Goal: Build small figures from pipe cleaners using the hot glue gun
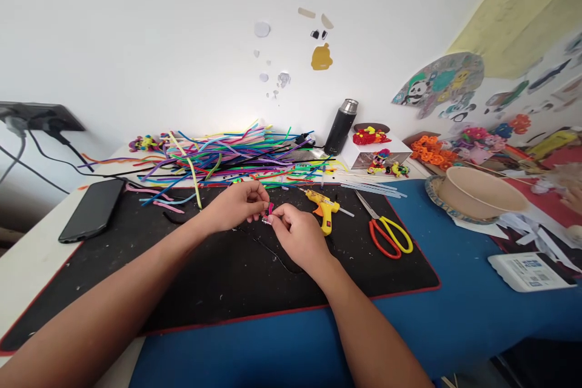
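Note:
Above the black mat (204,279), both my hands are closed around one small item: a short magenta piece (271,208), which looks like pipe cleaner, with a shiny silvery bit (266,219) at its lower end. My left hand (236,203) pinches it from the left. From the right, my right hand (302,233) grips it between thumb and fingers. Fingertips hide part of it. Just right of my right hand lies a yellow hot glue gun (324,205) with a clear glue stick (346,213). Scissors (384,227) with red and yellow handles lie farther right.
Behind the mat spreads a heap of coloured pipe cleaners (227,154). A black thermos (341,127) leans beside a white box (379,153) bearing small figures. A phone (93,209) lies left; a beige bowl (482,191) and a white device (527,271) sit right.

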A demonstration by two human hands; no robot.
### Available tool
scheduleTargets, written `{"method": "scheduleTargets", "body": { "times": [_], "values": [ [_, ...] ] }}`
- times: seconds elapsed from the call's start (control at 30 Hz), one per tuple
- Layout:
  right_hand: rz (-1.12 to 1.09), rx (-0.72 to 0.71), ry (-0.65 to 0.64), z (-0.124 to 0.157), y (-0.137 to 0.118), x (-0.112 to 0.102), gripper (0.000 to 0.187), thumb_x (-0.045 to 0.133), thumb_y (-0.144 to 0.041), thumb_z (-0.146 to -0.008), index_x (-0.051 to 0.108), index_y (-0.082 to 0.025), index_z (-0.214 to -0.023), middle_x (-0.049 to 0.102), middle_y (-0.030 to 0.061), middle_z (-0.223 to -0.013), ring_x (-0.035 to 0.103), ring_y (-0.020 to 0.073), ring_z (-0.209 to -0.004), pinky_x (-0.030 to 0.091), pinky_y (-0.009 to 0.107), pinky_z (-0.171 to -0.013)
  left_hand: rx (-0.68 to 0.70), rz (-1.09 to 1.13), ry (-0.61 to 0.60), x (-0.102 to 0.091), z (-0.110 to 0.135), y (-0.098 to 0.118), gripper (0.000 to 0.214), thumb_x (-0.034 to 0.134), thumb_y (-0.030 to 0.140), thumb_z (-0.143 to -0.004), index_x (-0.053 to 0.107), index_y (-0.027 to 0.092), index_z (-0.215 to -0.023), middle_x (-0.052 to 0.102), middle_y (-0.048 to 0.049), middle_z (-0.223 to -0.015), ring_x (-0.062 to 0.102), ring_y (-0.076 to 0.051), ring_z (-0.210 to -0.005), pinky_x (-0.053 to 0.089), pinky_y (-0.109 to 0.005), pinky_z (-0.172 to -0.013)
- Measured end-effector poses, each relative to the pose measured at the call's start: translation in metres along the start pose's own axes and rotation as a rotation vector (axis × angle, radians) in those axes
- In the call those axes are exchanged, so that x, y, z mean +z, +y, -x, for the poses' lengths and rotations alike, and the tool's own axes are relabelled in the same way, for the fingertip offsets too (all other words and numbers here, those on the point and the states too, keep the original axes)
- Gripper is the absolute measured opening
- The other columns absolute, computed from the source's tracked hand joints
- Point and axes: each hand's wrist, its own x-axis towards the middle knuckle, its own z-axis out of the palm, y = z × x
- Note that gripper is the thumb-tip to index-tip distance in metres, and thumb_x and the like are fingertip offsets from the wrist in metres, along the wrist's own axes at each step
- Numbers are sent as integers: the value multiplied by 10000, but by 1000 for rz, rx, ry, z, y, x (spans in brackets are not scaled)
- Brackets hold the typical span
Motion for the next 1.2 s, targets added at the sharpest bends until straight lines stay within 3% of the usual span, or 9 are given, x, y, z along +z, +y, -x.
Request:
{"method": "scheduleTargets", "body": {
  "times": [0.3, 0.5, 0.8, 1.03, 1.2],
  "values": [
    [-54, 4, 4, 0, 1, 4, 146, 606, -302, -981, 705, -215, -917, 567, -50, -582, 477, 136, -542, 282, 276, -568, 11, 215, 56, 3, -2, 3, 343, 810, 390, -773, 665, 171, -994, 705, -4, -718, 631, -143, -593, 534, -273, -592],
    [-84, 3, -3, 1, 0, 5, 153, 607, -313, -979, 709, -219, -914, 576, -52, -590, 476, 133, -544, 286, 273, -570, -13, 248, 47, 4, -3, 2, 379, 872, 480, -715, 727, 158, -851, 737, -41, -713, 664, -165, -647, 545, -292, -664],
    [-60, 4, -14, 1, -1, 5, 146, 619, -313, -987, 704, -223, -908, 623, -43, -635, 501, 132, -555, 296, 268, -568, -44, 146, 123, 5, -2, 2, 373, 843, 508, -722, 749, 158, -810, 678, -18, -692, 552, -141, -625, 395, -246, -566],
    [-65, -9, 3, 1, 1, 6, 148, 619, -322, -989, 699, -228, -908, 604, -49, -619, 501, 133, -553, 291, 268, -567, -173, 367, 133, 11, -1, 7, 321, 837, 437, -645, 726, 145, -721, 606, -5, -610, 412, -91, -510, 247, -227, -473],
    [-84, -15, 7, 0, 2, 5, 151, 621, -326, -989, 698, -224, -909, 602, -46, -610, 501, 135, -553, 288, 268, -571, -218, 483, 65, 12, 1, 11, 301, 840, 383, -621, 652, 148, -632, 529, 21, -557, 361, -68, -477, 177, -218, -460]
  ]
}}
